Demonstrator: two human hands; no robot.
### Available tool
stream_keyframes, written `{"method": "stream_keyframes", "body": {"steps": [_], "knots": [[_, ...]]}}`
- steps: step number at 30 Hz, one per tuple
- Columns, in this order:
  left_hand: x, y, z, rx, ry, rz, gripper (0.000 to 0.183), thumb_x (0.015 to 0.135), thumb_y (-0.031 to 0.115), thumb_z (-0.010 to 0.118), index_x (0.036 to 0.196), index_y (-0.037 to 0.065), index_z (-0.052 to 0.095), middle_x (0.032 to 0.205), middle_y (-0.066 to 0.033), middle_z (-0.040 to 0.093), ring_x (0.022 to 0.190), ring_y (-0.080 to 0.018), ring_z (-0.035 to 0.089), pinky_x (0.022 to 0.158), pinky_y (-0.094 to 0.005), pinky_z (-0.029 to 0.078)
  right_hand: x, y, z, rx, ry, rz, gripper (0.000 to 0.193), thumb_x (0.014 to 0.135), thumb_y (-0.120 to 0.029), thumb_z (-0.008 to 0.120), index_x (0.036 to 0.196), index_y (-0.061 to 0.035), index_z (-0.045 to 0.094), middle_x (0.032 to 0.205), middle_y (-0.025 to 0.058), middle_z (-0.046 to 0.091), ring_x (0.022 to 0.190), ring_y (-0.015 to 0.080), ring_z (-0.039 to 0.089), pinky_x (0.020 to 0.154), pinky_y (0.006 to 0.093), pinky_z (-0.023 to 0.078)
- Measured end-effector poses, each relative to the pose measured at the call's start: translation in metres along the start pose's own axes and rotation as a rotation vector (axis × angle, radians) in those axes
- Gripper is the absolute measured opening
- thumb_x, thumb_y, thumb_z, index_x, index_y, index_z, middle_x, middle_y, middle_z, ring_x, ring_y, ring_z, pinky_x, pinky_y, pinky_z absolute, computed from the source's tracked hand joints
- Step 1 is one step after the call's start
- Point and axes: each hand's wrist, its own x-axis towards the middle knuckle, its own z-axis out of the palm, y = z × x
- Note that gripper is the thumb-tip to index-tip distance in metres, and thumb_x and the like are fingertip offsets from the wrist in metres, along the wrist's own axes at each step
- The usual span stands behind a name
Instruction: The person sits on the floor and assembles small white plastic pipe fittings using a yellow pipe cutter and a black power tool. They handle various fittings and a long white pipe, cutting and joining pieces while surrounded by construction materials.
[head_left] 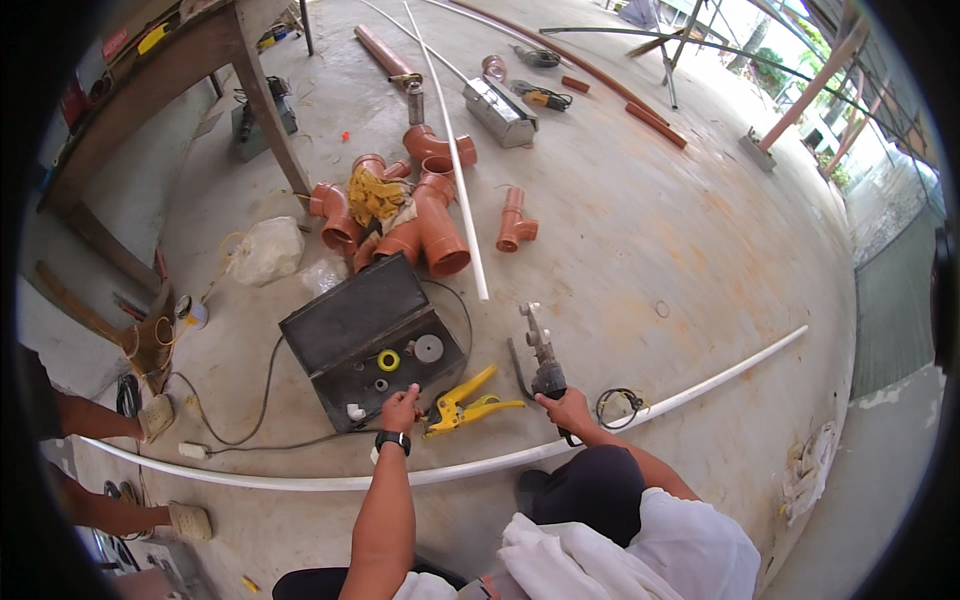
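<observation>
My right hand (568, 409) is wrapped round the black handle of a pipe fusion welder (543, 352), its metal heating head pointing away from me. At the near right corner of an open black metal toolbox (352, 318) is my left hand (400, 409), fingers curled closed; whatever they hold, if anything, is hidden. Inside the box lie a yellow-green tape roll (388, 360), a grey disc (428, 348) and a small white fitting (356, 411). Between my hands a yellow pipe cutter (468, 404) rests on the floor. A long white pipe (480, 462) passes beneath my forearms.
Several orange-brown pipe fittings (436, 225) are heaped beyond the box, beside another white pipe (466, 200). A grey metal toolbox (501, 113) and power tools lie farther off. A black cord (262, 405) trails left, where another person's feet (188, 521) stand. A wooden table (262, 110) is far left.
</observation>
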Motion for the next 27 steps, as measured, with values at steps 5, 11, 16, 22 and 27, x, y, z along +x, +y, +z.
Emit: {"method": "stream_keyframes", "body": {"steps": [5, 11, 16, 22, 27], "knots": [[-0.006, 0.003, -0.003, -0.008, -0.001, -0.015, 0.039, 0.094, 0.040, 0.075, 0.086, 0.002, 0.069, 0.065, -0.0030, 0.063, 0.052, -0.0123, 0.061, 0.049, -0.0277, 0.048, 0.004, -0.004, -0.014, -0.158, -0.091, -0.038, 0.059, 0.081, -0.053, 0.078, 0.103, 0.0022, 0.073, 0.093, 0.0237, 0.074, 0.095, 0.0386, 0.073, 0.083, 0.0442, 0.056], [0.002, -0.002, -0.014, 0.090, -0.015, 0.007, 0.048, 0.092, 0.046, 0.074, 0.092, -0.002, 0.073, 0.078, -0.0088, 0.072, 0.061, -0.0158, 0.067, 0.054, -0.0315, 0.052, 0.010, -0.009, -0.053, -0.499, -0.189, -0.162, 0.067, 0.078, -0.065, 0.075, 0.101, -0.0022, 0.076, 0.091, 0.0198, 0.075, 0.089, 0.0365, 0.074, 0.080, 0.0455, 0.056], [0.001, -0.007, -0.020, 0.320, -0.051, 0.053, 0.052, 0.090, 0.051, 0.075, 0.088, -0.001, 0.071, 0.077, -0.0074, 0.070, 0.061, -0.0148, 0.064, 0.057, -0.0317, 0.052, -0.027, -0.104, -0.076, -0.836, 0.021, -0.165, 0.066, 0.080, -0.067, 0.071, 0.091, -0.0021, 0.077, 0.092, 0.0223, 0.074, 0.087, 0.0406, 0.072, 0.079, 0.0488, 0.057], [-0.029, -0.014, -0.007, 0.340, -0.160, 0.239, 0.051, 0.087, 0.051, 0.076, 0.091, 0.000, 0.075, 0.079, -0.0134, 0.074, 0.069, -0.0196, 0.070, 0.066, -0.0353, 0.055, -0.054, -0.185, -0.075, -0.706, -0.111, -0.601, 0.048, 0.085, -0.047, 0.076, 0.093, 0.0002, 0.075, 0.074, 0.0211, 0.069, 0.077, 0.0377, 0.071, 0.070, 0.0464, 0.055], [-0.061, -0.009, 0.024, 0.515, -0.218, 0.276, 0.047, 0.085, 0.049, 0.077, 0.094, 0.003, 0.076, 0.091, -0.0163, 0.075, 0.084, -0.0293, 0.072, 0.078, -0.0393, 0.055, -0.055, -0.237, -0.039, -0.788, -0.502, -0.780, 0.034, 0.083, -0.029, 0.078, 0.106, -0.0044, 0.076, 0.077, 0.0195, 0.070, 0.078, 0.0385, 0.070, 0.075, 0.0465, 0.055]]}}
